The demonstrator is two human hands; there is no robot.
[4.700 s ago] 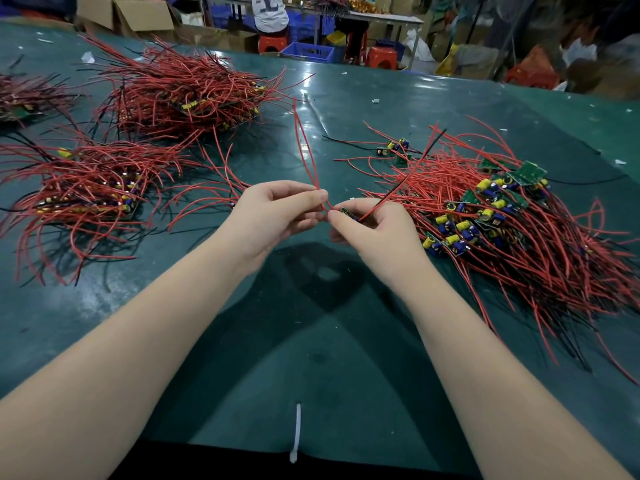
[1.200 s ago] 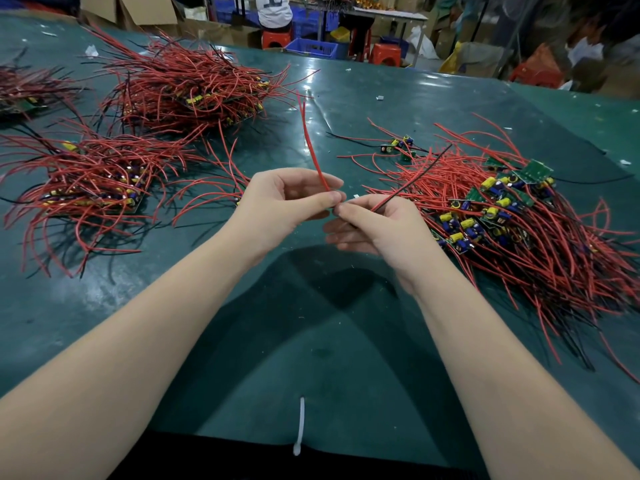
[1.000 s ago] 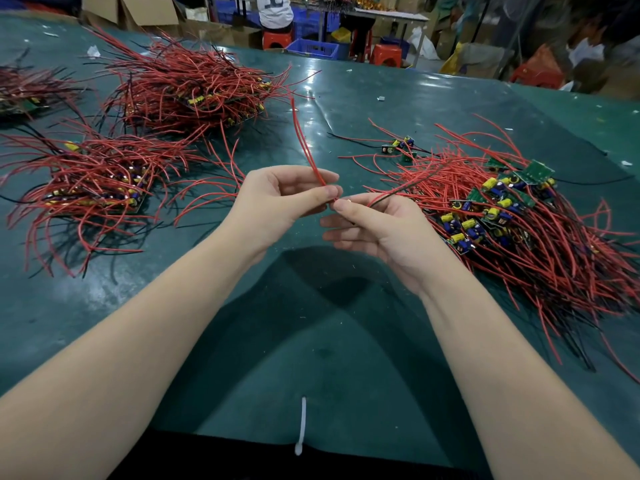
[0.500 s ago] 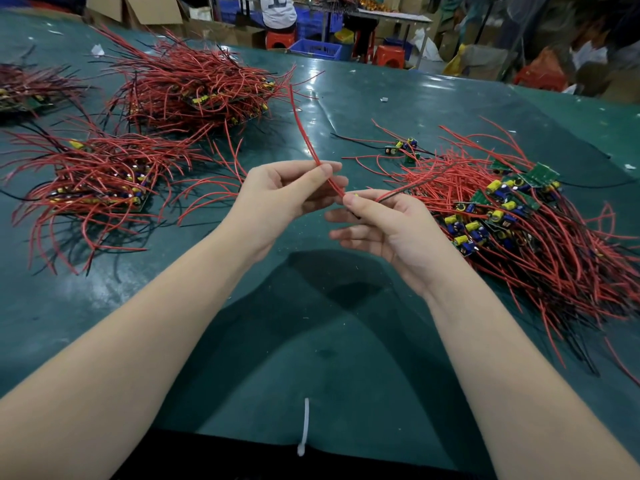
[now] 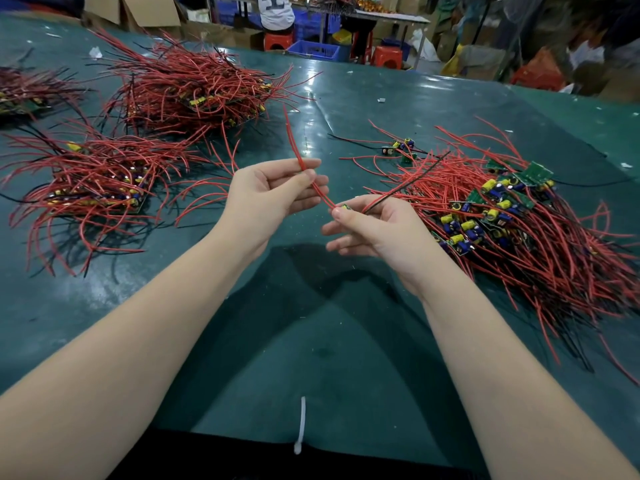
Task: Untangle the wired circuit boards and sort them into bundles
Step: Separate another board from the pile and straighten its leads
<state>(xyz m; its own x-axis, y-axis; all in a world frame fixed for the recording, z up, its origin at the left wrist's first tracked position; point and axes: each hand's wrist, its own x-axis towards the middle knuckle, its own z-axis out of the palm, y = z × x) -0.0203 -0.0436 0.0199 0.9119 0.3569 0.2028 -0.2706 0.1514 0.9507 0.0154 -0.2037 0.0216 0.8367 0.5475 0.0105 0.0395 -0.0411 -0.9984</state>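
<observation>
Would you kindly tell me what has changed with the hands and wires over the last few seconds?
The left hand has slid outward along the red wires, so the hands have drawn apart. The right hand still pinches the small board. The piles stayed put.

The small board (image 5: 345, 207) pinched in the right hand (image 5: 377, 230) is mostly hidden by its fingertips. The far-left wire pile (image 5: 24, 93) and the right-hand pile (image 5: 554, 237) are cut off by the edges. The seated person (image 5: 276, 12) behind the surface (image 5: 311, 341) is cropped at the top.
</observation>
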